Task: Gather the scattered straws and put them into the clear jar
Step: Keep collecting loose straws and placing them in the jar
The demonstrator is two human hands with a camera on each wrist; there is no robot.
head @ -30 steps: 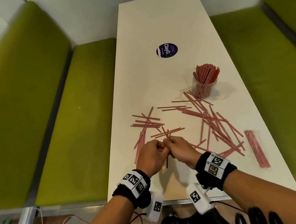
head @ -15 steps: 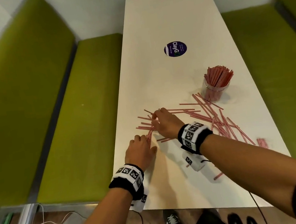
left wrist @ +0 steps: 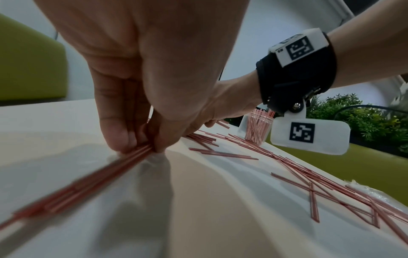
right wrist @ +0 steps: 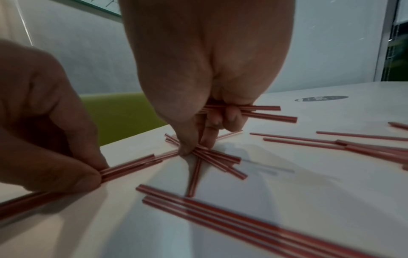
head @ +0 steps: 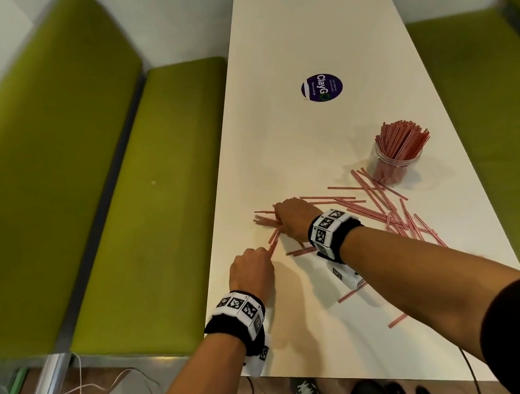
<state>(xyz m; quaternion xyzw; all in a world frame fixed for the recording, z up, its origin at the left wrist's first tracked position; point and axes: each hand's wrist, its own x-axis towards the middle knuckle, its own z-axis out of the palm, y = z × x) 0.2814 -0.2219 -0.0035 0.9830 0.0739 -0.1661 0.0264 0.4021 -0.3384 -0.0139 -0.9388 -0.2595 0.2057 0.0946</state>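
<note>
I'm pinching small bunches of straws [head: 385, 208] in each hand, jar [head: 396, 161] looking half full, loads left on the desk [head: 294, 144].

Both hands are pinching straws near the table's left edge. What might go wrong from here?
The left hand pinches a bundle by one end; its long free end may fan out. The right hand already holds straws while pinching more, so some may slip. Loose straws lie near the table edge.
</note>
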